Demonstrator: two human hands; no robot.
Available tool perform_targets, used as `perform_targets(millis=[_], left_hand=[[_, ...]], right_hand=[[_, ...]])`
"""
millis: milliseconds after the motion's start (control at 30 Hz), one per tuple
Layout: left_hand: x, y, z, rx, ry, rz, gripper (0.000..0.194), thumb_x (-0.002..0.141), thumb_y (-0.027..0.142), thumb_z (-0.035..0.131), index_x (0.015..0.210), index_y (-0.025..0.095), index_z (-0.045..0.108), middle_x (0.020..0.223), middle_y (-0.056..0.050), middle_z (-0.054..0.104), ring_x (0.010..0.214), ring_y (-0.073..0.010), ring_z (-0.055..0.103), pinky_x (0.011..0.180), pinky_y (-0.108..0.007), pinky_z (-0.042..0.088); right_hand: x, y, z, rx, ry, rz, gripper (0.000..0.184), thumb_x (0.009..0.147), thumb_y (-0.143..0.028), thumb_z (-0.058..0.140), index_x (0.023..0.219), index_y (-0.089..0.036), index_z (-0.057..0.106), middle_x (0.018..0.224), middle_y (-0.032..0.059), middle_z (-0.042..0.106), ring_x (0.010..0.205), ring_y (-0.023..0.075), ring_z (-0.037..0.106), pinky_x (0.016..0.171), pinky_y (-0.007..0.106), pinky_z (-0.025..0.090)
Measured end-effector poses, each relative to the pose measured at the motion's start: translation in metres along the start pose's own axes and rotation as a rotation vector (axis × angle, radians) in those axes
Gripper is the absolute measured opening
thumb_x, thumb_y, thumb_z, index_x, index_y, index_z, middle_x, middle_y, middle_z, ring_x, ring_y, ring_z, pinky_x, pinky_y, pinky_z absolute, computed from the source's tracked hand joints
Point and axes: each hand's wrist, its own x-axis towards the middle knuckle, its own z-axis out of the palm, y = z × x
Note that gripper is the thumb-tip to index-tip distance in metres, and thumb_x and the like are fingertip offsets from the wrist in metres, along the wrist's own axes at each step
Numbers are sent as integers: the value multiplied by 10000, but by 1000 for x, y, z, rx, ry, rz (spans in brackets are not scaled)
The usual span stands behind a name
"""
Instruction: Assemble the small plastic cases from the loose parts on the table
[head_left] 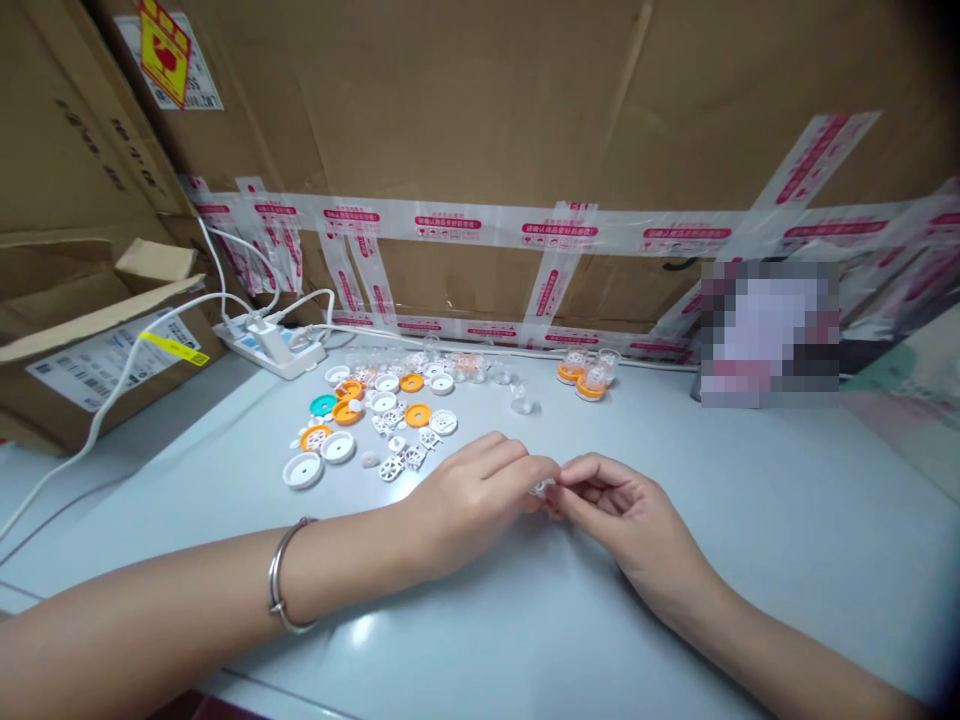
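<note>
My left hand and my right hand meet over the front middle of the table. Between their fingertips is a small white plastic part, mostly hidden by the fingers. Both hands are closed around it in a pinch. Left of them lie white spoked plastic pieces, white round caps and orange rings. A teal ring is among them. Clear plastic domes stand behind the hands. Farther right, a few orange-based pieces with clear tops sit grouped together.
A large taped cardboard box walls off the back. At the left are an open carton and a white power strip with plugged-in cables. A blurred-out object stands at the back right of the grey table.
</note>
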Motion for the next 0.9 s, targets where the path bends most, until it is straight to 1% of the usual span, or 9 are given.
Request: perform_targets(millis=[100, 167, 200, 300, 433, 533, 767, 833, 900], left_hand=[[1, -1, -1, -40, -3, -13, 115, 890, 143, 469, 963, 144, 558, 763, -35, 558, 726, -136, 494, 661, -242, 419], [2, -2, -3, -137, -23, -64, 127, 857, 173, 545, 979, 142, 562, 839, -50, 589, 792, -145, 523, 715, -255, 437], [2, -2, -5, -210, -38, -112, 184, 823, 204, 604, 992, 142, 563, 887, -58, 601, 828, -152, 536, 743, -262, 444], [5, -4, -8, -489, -95, -359, 366, 703, 297, 728, 995, 139, 574, 913, -62, 623, 826, -154, 569, 752, -266, 465], [7, -4, -7, -909, -138, -731, 240, 748, 301, 674, 878, 117, 591, 790, -56, 655, 726, -135, 614, 695, -257, 487], [9, -1, -4, -1081, -111, -858, 204, 751, 274, 664, 822, 103, 579, 771, -70, 671, 717, -139, 642, 690, -257, 495], [11, 2, -7, -1067, -78, -897, 219, 724, 266, 689, 792, 88, 579, 735, -78, 668, 696, -148, 648, 670, -258, 496], [11, 0, -8, -1057, -81, -862, 196, 740, 256, 674, 794, 96, 575, 734, -65, 659, 693, -142, 641, 672, -259, 494], [10, -2, -9, -1032, -73, -775, 198, 729, 222, 687, 850, 106, 582, 754, -45, 643, 704, -125, 622, 701, -259, 490]], right_hand=[[-1, 1, -1, -11, -15, -12, 225, 596, -347, 774, 627, -184, 622, 602, -13, 644, 591, 103, 587, 603, 203, 489], [-1, 1, -3, -20, -32, -13, 215, 617, -341, 764, 640, -183, 621, 602, -14, 642, 592, 100, 584, 600, 198, 480], [-2, 2, -3, -23, -40, -11, 211, 628, -340, 759, 650, -182, 621, 610, -11, 647, 597, 101, 587, 603, 200, 479], [-1, 3, -5, -31, -36, 9, 208, 652, -343, 746, 683, -175, 625, 631, 2, 656, 610, 112, 595, 616, 219, 478], [0, 3, -5, -39, -21, 23, 212, 658, -344, 744, 688, -170, 629, 605, -2, 639, 599, 114, 581, 618, 234, 477], [0, 3, -5, -39, -34, 19, 209, 652, -338, 751, 691, -170, 632, 611, -2, 648, 604, 111, 581, 613, 223, 473], [-1, -1, -1, -12, -22, 45, 203, 635, -312, 774, 686, -161, 649, 575, -18, 653, 550, 76, 565, 557, 168, 463], [-2, -2, -1, 36, -24, 65, 193, 649, -309, 769, 710, -160, 664, 605, -11, 672, 568, 73, 581, 576, 159, 471], [-2, -2, -2, 117, -42, 102, 178, 662, -303, 764, 731, -162, 679, 641, -4, 690, 592, 73, 602, 608, 157, 487]])
